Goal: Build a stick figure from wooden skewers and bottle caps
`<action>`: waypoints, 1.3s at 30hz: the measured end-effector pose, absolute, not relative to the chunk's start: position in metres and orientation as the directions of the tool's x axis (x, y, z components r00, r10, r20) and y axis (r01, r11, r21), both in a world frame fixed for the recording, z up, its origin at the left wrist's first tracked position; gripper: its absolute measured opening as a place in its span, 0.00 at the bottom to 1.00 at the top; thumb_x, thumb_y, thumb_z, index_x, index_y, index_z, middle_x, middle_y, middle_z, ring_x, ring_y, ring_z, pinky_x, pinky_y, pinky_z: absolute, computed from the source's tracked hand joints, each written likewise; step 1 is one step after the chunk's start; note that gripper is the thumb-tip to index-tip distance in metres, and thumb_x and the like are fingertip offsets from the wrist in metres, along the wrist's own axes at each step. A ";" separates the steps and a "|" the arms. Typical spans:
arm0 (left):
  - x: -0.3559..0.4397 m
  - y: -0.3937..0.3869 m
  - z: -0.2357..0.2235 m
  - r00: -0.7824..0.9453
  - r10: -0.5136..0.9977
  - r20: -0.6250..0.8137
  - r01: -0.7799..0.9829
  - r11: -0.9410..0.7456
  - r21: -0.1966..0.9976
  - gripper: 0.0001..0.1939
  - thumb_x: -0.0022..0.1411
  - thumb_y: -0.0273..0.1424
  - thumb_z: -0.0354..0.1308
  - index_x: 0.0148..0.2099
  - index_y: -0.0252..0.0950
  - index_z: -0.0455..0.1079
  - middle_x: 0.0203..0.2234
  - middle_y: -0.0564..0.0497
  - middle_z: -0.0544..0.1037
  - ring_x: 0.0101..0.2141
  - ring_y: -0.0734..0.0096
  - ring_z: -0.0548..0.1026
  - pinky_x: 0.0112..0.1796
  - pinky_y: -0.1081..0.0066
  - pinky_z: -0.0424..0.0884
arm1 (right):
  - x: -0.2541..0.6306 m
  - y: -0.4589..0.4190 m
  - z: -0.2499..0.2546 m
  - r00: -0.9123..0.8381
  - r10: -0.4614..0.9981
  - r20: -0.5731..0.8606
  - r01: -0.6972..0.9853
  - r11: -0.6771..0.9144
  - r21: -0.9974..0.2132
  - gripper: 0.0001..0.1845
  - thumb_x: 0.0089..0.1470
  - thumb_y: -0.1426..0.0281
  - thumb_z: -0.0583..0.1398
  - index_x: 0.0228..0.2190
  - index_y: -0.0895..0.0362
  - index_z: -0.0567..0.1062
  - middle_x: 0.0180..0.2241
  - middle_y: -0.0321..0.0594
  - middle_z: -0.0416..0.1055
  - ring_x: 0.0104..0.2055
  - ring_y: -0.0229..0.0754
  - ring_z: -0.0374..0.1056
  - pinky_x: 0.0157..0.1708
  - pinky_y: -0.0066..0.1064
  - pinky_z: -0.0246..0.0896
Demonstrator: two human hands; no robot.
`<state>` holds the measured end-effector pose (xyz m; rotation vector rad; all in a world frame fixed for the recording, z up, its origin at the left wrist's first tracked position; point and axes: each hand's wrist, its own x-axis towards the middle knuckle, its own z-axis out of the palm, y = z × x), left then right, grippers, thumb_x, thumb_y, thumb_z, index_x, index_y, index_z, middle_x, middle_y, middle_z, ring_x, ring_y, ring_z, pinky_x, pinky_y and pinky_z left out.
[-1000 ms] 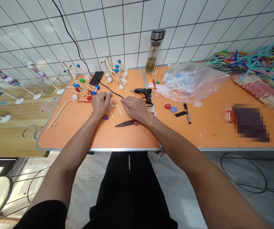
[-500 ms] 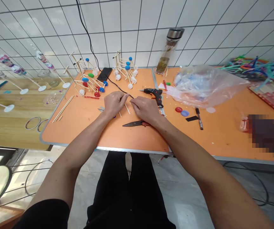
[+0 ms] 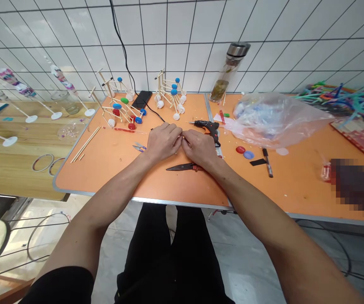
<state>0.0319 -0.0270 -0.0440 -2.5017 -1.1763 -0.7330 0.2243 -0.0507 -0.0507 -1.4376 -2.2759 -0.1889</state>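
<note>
Over the orange table (image 3: 156,185), my left hand (image 3: 164,141) and my right hand (image 3: 199,145) meet fingertip to fingertip. The fingers of both are curled closed, and whatever they pinch is hidden behind them. Just below my right hand lie pliers (image 3: 183,167) with dark jaws, their handles partly under the wrist. Small blue-handled thread snips (image 3: 139,147) lie left of my left hand. To the right of my right hand rests a black glue gun (image 3: 207,126), nozzle pointing left.
Behind stand stick frames (image 3: 120,107) with coloured caps and another stick frame (image 3: 171,93). A phone (image 3: 142,100), a glass bottle (image 3: 228,71) and a plastic bag (image 3: 270,118) line the back. Loose sticks (image 3: 85,144) lie left; a marker (image 3: 267,163) and bottle caps (image 3: 244,152) lie right.
My hands have come together, the left shifting right and slightly lower until the fingertips meet. The snips are now more exposed, and the sticks seen between the hands are covered. The view has shifted slightly.
</note>
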 end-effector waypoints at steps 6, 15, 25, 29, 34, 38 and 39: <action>0.034 -0.026 -0.047 0.555 0.639 0.533 0.766 -0.642 -0.028 0.11 0.81 0.33 0.54 0.48 0.40 0.78 0.42 0.42 0.85 0.46 0.51 0.80 0.42 0.55 0.69 | 0.224 -0.050 -0.053 -0.373 0.826 0.422 0.879 0.460 -0.124 0.15 0.70 0.73 0.54 0.43 0.57 0.81 0.40 0.51 0.84 0.41 0.52 0.75 0.36 0.39 0.47; 0.032 -0.024 -0.052 0.572 0.630 0.525 0.739 -0.674 0.003 0.11 0.81 0.31 0.54 0.46 0.40 0.77 0.40 0.42 0.85 0.45 0.52 0.81 0.41 0.57 0.68 | 0.223 -0.050 -0.049 -0.384 0.857 0.345 0.896 0.435 -0.085 0.15 0.70 0.72 0.53 0.42 0.58 0.81 0.41 0.52 0.84 0.42 0.54 0.76 0.36 0.40 0.46; 0.031 -0.026 -0.050 0.570 0.640 0.516 0.737 -0.675 0.023 0.10 0.79 0.30 0.54 0.45 0.41 0.76 0.39 0.41 0.85 0.44 0.52 0.81 0.42 0.57 0.69 | 0.222 -0.054 -0.044 -0.389 0.863 0.322 0.895 0.436 -0.088 0.17 0.71 0.72 0.52 0.46 0.58 0.82 0.43 0.53 0.84 0.43 0.55 0.76 0.36 0.41 0.45; 0.032 -0.026 -0.049 0.569 0.653 0.500 0.737 -0.674 0.042 0.09 0.78 0.29 0.54 0.45 0.41 0.76 0.39 0.41 0.85 0.44 0.51 0.81 0.42 0.57 0.69 | 0.221 -0.055 -0.042 -0.379 0.876 0.299 0.902 0.422 -0.092 0.17 0.70 0.72 0.53 0.45 0.58 0.82 0.43 0.54 0.84 0.42 0.55 0.75 0.35 0.41 0.43; 0.032 -0.027 -0.048 0.568 0.663 0.488 0.742 -0.668 0.043 0.10 0.78 0.30 0.54 0.44 0.41 0.76 0.39 0.40 0.85 0.44 0.50 0.81 0.42 0.56 0.69 | 0.222 -0.054 -0.044 -0.388 0.868 0.311 0.898 0.432 -0.085 0.18 0.71 0.72 0.52 0.47 0.59 0.82 0.43 0.54 0.84 0.43 0.55 0.75 0.35 0.41 0.43; 0.032 -0.027 -0.049 0.573 0.660 0.486 0.745 -0.666 0.027 0.10 0.79 0.29 0.53 0.45 0.40 0.76 0.39 0.41 0.85 0.44 0.51 0.81 0.41 0.57 0.68 | 0.222 -0.053 -0.046 -0.384 0.871 0.308 0.902 0.425 -0.079 0.17 0.71 0.71 0.53 0.46 0.59 0.82 0.44 0.54 0.84 0.44 0.55 0.76 0.35 0.41 0.44; 0.032 -0.027 -0.049 0.574 0.659 0.486 0.745 -0.667 0.025 0.10 0.79 0.29 0.53 0.45 0.40 0.76 0.39 0.41 0.85 0.44 0.51 0.81 0.41 0.57 0.68 | 0.222 -0.053 -0.046 -0.384 0.872 0.305 0.902 0.425 -0.078 0.17 0.71 0.71 0.53 0.46 0.59 0.82 0.43 0.54 0.84 0.44 0.55 0.76 0.35 0.41 0.44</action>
